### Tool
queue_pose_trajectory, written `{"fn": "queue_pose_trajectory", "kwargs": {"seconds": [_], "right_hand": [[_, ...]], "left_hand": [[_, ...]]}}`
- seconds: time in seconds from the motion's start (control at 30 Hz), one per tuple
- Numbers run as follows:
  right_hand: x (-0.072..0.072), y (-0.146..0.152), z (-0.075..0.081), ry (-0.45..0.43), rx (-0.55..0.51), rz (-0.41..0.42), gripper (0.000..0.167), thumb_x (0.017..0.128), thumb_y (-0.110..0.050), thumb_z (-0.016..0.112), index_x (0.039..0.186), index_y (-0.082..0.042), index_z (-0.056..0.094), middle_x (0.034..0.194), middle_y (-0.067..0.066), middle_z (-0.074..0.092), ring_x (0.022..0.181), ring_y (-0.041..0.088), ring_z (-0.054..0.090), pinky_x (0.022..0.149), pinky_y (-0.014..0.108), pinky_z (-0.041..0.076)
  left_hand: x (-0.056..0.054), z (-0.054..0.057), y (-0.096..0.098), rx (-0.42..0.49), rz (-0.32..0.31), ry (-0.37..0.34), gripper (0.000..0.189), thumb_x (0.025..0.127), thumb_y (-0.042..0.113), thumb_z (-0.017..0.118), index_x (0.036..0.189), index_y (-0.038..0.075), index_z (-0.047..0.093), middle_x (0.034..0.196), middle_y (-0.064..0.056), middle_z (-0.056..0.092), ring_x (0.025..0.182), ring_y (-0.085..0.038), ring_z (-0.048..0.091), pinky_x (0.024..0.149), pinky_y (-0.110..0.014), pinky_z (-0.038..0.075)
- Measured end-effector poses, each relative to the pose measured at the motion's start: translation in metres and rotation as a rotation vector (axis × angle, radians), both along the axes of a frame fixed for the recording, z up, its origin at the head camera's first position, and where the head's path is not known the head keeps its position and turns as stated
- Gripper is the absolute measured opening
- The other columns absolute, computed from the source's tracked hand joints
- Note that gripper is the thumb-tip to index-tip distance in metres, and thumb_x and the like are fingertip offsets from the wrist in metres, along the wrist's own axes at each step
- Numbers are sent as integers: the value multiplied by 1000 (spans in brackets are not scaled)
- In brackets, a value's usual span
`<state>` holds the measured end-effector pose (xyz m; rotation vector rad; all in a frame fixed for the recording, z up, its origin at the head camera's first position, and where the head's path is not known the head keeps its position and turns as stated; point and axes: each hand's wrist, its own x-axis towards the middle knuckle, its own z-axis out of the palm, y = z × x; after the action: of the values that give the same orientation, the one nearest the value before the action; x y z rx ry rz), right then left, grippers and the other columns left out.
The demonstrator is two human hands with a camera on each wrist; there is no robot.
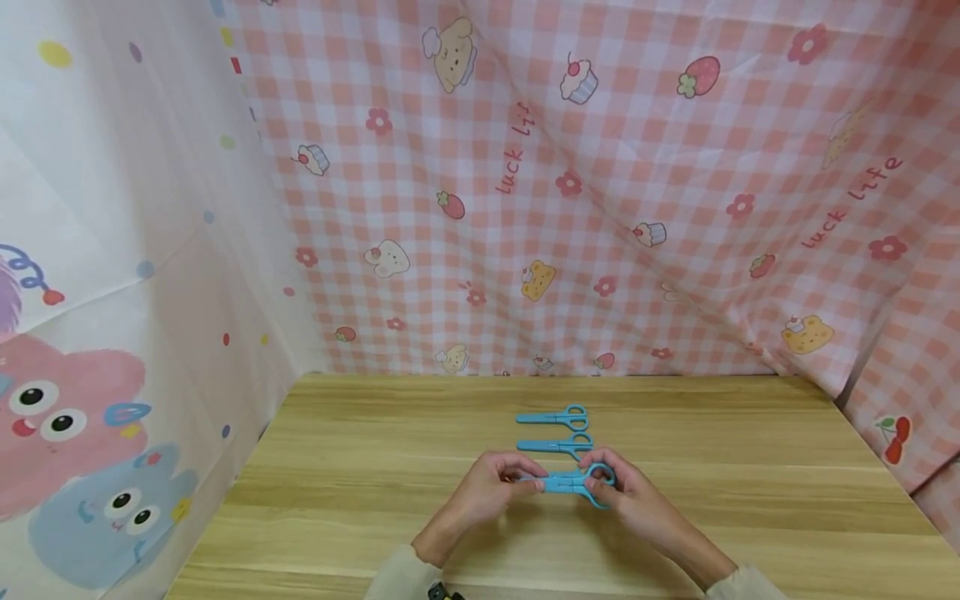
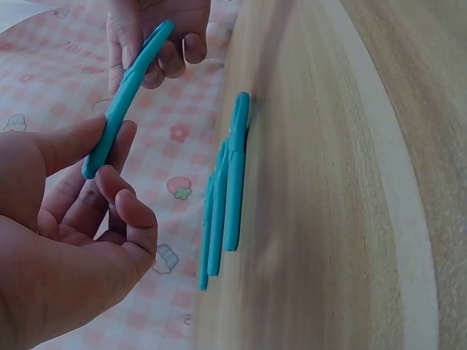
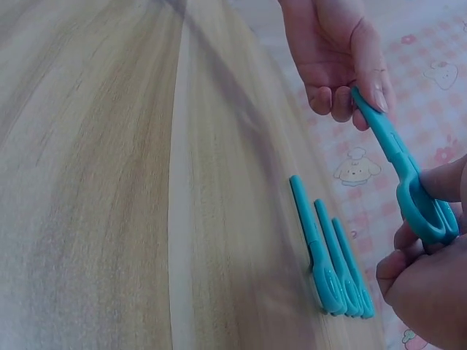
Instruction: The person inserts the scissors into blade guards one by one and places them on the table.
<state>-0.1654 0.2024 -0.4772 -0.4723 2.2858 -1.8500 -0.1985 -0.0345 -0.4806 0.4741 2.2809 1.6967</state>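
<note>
Held level over the table is a pair of light blue scissors (image 1: 561, 482), its blades in a matching blue cover. My left hand (image 1: 487, 490) pinches the covered blade tip between thumb and fingers. At the other end, my right hand (image 1: 628, 493) grips the finger loops, with the thumb at one loop. Three like scissors lie side by side on the table beyond, tips to the left. The far pair (image 1: 551, 418) and the middle pair (image 1: 543, 446) show in the head view; the nearest pair (image 3: 303, 211) is mostly hidden there, but plain in the right wrist view.
The wood-grain table (image 1: 360, 475) runs back to a pink checked cloth (image 1: 450, 167) hanging behind it. A white cloth with cartoon figures (image 1: 187, 292) hangs along the left side. A small black and yellow item (image 1: 442, 592) shows by the left sleeve.
</note>
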Motion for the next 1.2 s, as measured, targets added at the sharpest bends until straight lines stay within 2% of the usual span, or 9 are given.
{"fn": "queue_pose_trajectory", "kwargs": {"seconds": [0.33, 0.5, 0.77, 1.0, 1.2], "right_hand": [[-1, 1, -5, 37, -22, -28, 28, 94, -4, 63, 115, 10, 50, 92, 7, 51, 81, 7, 53, 69, 21, 47], [-1, 2, -5, 6, 19, -69, 29, 92, -4, 66, 114, 9, 51, 91, 8, 55, 76, 8, 55, 67, 22, 48], [-2, 3, -5, -22, 61, -117, 31, 89, -5, 70, 112, 8, 53, 89, 7, 59, 75, 10, 56, 68, 23, 48], [-1, 2, -5, -50, 74, -137, 32, 86, -6, 73, 109, 6, 56, 85, 7, 62, 76, 11, 57, 72, 24, 46], [-2, 1, -9, -54, 92, -141, 30, 84, -6, 74, 107, 5, 57, 86, 8, 64, 78, 11, 58, 74, 24, 47]], "left_hand": [[3, 3, 1, 8, -6, 2, 9, 87, 12, 75, 95, 9, 77, 86, -6, 72, 71, -8, 56, 62, -21, 41], [3, 1, 1, 15, -9, 14, 9, 86, 11, 76, 94, 9, 78, 88, -6, 72, 73, -8, 55, 62, -20, 41], [1, -3, 0, 19, -4, -3, 9, 86, 9, 76, 94, 7, 79, 95, -5, 72, 78, -9, 56, 64, -19, 44], [2, -3, 0, 7, -2, -4, 7, 84, 9, 78, 91, 7, 79, 86, -1, 71, 74, -9, 54, 62, -19, 42], [2, -5, 0, -14, 8, -6, 7, 83, 5, 78, 90, 4, 77, 82, -4, 70, 70, -10, 55, 60, -20, 43]]}}
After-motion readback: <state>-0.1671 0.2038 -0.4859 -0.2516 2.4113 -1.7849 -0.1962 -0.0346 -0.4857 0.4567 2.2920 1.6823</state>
